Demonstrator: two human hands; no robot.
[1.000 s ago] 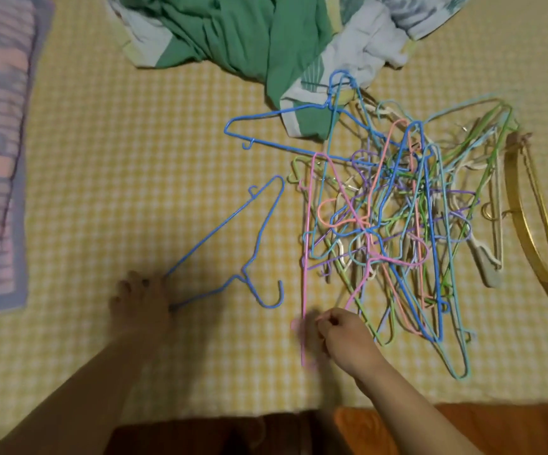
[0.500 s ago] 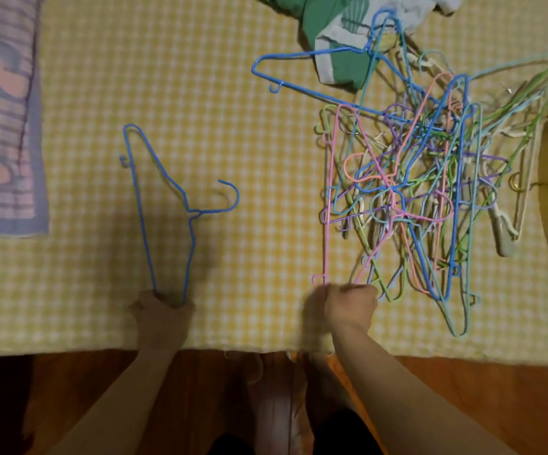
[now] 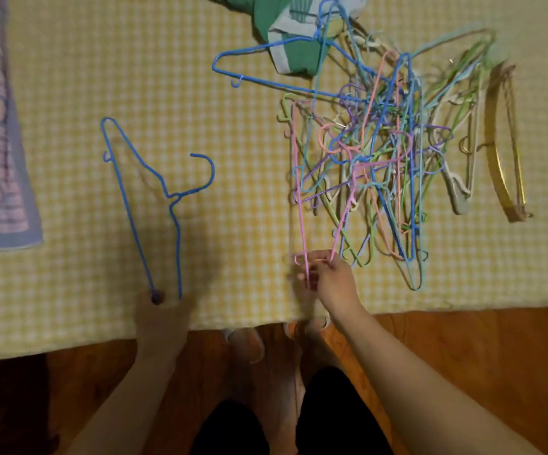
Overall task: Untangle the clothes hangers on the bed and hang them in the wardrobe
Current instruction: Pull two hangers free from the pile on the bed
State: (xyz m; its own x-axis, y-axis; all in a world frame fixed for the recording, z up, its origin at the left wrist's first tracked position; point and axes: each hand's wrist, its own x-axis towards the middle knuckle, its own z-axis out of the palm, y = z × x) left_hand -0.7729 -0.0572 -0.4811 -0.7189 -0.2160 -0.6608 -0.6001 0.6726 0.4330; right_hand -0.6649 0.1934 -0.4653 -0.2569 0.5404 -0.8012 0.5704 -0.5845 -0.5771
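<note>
The left hand (image 3: 161, 311) grips the corner of a blue hanger (image 3: 154, 198) lying flat on the bed (image 3: 69, 77), apart from the tangle (image 3: 374, 152), hook pointing right. The right hand (image 3: 330, 279) pinches the near corner of a pink hanger (image 3: 300, 205), seemingly still caught in the tangle at its far end. Beside the tangle lies a gold hanger (image 3: 502, 142); green cloth (image 3: 285, 37) lies beyond
</note>
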